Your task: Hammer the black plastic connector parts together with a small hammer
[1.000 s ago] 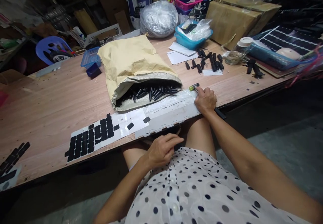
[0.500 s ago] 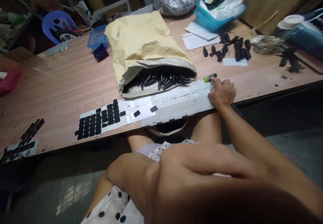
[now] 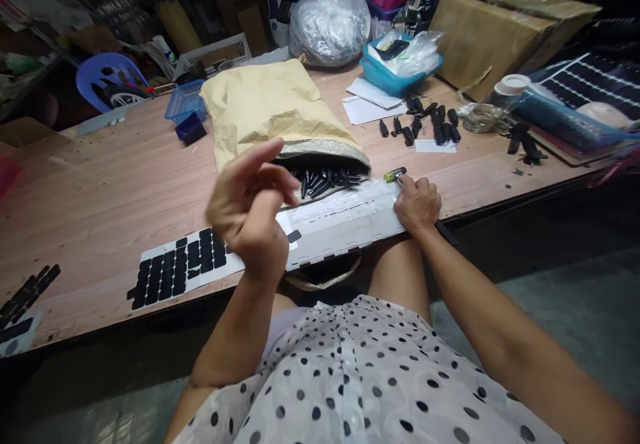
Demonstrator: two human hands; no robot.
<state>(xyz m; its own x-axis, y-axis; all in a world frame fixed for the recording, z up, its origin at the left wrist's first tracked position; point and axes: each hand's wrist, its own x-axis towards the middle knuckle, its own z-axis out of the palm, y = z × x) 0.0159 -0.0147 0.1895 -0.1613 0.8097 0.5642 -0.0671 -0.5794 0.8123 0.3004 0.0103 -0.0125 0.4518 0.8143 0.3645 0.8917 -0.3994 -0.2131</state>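
My left hand is raised above the table's near edge, fingers loosely curled and apart, holding nothing that shows. It hovers over a white backing sheet carrying several black pads, in front of a tan paper sack whose open mouth shows several black plastic parts. My right hand rests closed on the right end of the long clear-covered strip, gripping a thin tool with a green and yellow end.
Loose black parts and white papers lie beyond my right hand. A blue tray, a clear plastic bag, a cardboard box and a small blue basket stand farther back. More black pads lie at far left.
My left hand rose from my lap, passed close to the camera, and now hangs above the sheet of pads. My right hand stayed on the strip's end.
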